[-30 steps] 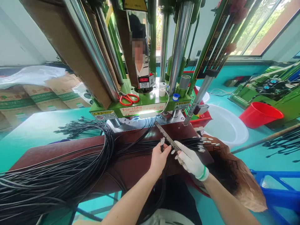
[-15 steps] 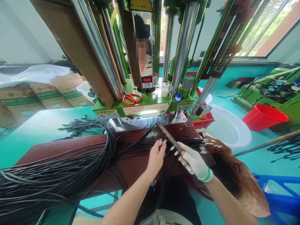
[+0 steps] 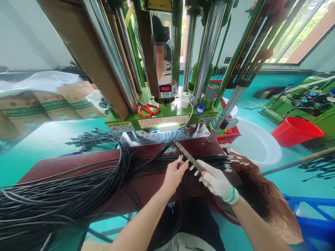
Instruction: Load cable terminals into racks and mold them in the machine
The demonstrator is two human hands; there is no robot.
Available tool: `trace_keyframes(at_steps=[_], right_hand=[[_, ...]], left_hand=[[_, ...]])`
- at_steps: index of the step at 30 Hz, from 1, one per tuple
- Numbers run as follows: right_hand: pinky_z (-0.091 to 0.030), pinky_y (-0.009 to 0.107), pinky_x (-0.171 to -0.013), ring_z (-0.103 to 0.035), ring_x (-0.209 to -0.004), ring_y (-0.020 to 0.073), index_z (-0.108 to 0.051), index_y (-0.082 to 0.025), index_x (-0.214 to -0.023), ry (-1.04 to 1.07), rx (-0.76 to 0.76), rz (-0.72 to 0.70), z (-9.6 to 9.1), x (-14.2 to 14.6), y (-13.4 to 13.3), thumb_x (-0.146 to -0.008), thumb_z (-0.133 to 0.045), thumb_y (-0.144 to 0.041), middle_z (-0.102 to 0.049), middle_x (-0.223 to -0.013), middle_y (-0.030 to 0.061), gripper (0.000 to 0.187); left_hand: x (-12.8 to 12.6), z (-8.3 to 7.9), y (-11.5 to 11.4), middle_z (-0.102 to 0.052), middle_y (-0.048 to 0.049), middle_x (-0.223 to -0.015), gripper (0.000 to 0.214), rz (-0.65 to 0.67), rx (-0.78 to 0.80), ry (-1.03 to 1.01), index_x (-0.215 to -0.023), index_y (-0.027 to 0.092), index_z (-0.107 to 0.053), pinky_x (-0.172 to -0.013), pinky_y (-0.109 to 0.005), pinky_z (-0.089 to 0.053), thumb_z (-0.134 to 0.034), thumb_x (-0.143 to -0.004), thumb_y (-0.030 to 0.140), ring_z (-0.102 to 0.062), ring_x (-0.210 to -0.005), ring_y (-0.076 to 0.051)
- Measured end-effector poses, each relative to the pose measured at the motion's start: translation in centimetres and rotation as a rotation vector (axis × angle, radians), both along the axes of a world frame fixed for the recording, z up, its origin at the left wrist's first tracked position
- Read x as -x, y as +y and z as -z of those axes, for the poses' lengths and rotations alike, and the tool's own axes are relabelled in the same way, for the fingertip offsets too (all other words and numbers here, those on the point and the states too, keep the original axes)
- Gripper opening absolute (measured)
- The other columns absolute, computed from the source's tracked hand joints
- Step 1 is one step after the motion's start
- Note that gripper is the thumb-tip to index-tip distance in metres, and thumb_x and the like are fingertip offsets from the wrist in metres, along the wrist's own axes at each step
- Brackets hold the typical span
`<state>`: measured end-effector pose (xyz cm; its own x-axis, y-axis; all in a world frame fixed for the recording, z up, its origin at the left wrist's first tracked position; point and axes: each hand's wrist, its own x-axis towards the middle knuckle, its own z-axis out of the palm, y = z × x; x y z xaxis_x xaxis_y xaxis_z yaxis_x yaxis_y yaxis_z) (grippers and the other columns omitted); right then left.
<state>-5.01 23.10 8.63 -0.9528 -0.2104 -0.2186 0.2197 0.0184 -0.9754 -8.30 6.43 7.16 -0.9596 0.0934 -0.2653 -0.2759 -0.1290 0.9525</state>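
The person's bare left hand is closed in a tight pinch on a metal-tipped cable end, and sits nearer the bar than it did a moment ago. The right hand, in a white glove with a green band, has its fingers pressed together on the near end of a slotted metal bar. The bar's far end has swung slightly left since the last look, and the bar lies tilted over a dark red tabletop, above the cables. Four metal tips show along its near edge (the glove may hide more). To the right, a fan of about eight more tips splays past the glove, too bunched for a firm count. One thick bundle of black cables sweeps off to the left across the table. Beyond it stands one green moulding press with four chrome columns, and one pair of red-handled scissors rests on its bed. Off to the far right are one white basin and one red bucket, with one brown paper sack nearer.
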Motion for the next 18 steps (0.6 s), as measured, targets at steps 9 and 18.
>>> trace_keyframes(at_steps=[9, 18], right_hand=[[-0.018, 0.015, -0.027, -0.027, -0.035, 0.0032, -0.036, -0.010, -0.132, -0.046, -0.023, 0.064, -0.9, -0.1, -0.3, -0.077, -0.051, -0.043, -0.040, -0.051, -0.0063, 0.066], [-0.021, 0.014, -0.026, -0.031, -0.036, 0.0042, -0.036, -0.011, -0.132, -0.068, 0.018, 0.029, -0.4, 0.0, 0.4, -0.077, -0.053, -0.042, -0.042, -0.052, -0.0050, 0.066]], left_hand=[[0.3, -0.5, -1.1, -0.039, 0.0054, -0.052, 0.036, -0.071, 0.055, 0.165, -0.076, 0.015, -0.056, -0.038, -0.017, -0.029, -0.046, -0.077, 0.050, -0.036, -0.042, -0.005], [-0.1, -0.7, -0.6, -0.028, 0.0107, -0.049, 0.034, -0.080, -0.140, 0.036, -0.068, 0.021, -0.034, -0.032, -0.014, -0.018, -0.053, -0.075, 0.048, -0.022, -0.035, -0.003]])
